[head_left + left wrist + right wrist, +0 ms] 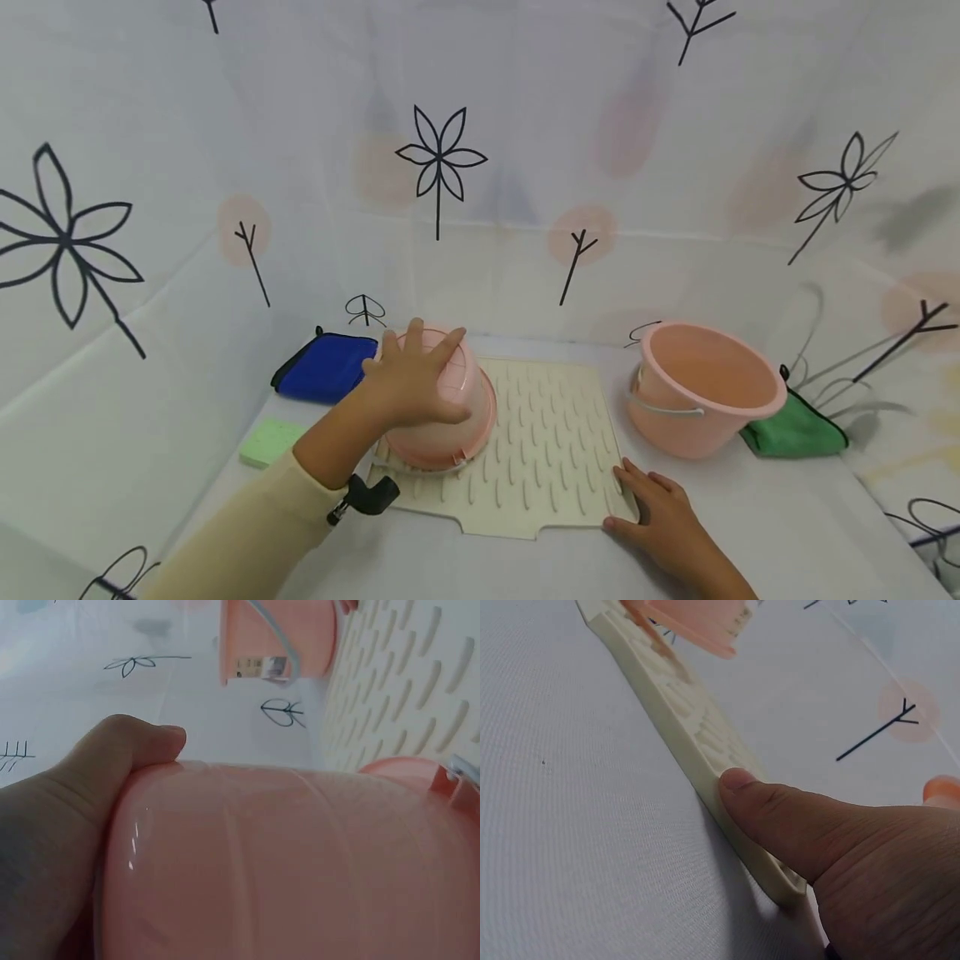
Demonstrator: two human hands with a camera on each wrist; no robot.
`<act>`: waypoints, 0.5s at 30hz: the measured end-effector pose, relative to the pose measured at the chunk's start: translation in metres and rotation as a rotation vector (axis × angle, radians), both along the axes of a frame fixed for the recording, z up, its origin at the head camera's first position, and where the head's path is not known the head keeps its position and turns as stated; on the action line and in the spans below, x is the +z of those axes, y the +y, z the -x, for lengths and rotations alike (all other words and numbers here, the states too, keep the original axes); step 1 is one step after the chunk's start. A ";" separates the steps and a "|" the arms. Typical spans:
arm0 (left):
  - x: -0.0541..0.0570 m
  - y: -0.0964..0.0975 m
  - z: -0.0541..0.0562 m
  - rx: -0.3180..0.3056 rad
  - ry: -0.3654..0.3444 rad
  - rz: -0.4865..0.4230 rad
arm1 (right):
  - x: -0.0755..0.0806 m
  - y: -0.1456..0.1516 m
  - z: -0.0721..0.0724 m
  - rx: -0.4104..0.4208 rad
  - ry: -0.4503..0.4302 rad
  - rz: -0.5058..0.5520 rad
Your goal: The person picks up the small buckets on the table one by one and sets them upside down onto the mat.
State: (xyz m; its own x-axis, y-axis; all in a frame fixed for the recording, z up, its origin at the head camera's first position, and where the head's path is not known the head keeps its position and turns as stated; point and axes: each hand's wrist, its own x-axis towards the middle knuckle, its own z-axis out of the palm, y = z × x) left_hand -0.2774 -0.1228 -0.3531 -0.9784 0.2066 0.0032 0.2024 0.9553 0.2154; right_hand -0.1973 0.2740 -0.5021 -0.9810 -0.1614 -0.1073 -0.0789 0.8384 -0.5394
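The person's left grip (412,383) is resting, fingers spread and released rather than curled, over the round base of an upturned pink plastic bucket (438,442); its thumb is lying along the smooth, glossy curve where base meets wall. Directly beneath that grip, the bucket is sitting mouth-down on a cream washboard (551,433), its thin pale bail handle (420,472) looping low around the near rim.

The right grip (663,512) is grasping the washboard's near right corner, thumb pressing the front edge and fingers lining the side. Leftward from it the board is showing rows of raised, slightly curved ridges (rather like short commas) and a broad squared tab along its near edge.

Beyond the right grip, a second pink bucket (675,429) is standing upright, tapering downward, with a grey handle hanging against its wall. Farther right of that grip, a soft green cloth (798,425) with dark edging is lying partly behind it. Left of the left grip, a black-edged blue cloth (326,371) is lying flat, and nearer, a pale green sponge (270,442) is resting, blocky and matte. A white fabric covering is spreading across the table (420,558) below both grips.
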 end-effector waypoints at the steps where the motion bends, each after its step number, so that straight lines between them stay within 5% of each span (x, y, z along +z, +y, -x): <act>1: 0.000 0.003 0.001 -0.007 -0.004 0.010 | -0.001 0.000 0.000 0.001 0.001 0.000; 15: 0.004 0.019 0.025 -0.100 -0.089 0.053 | -0.003 0.004 0.000 0.012 0.017 0.002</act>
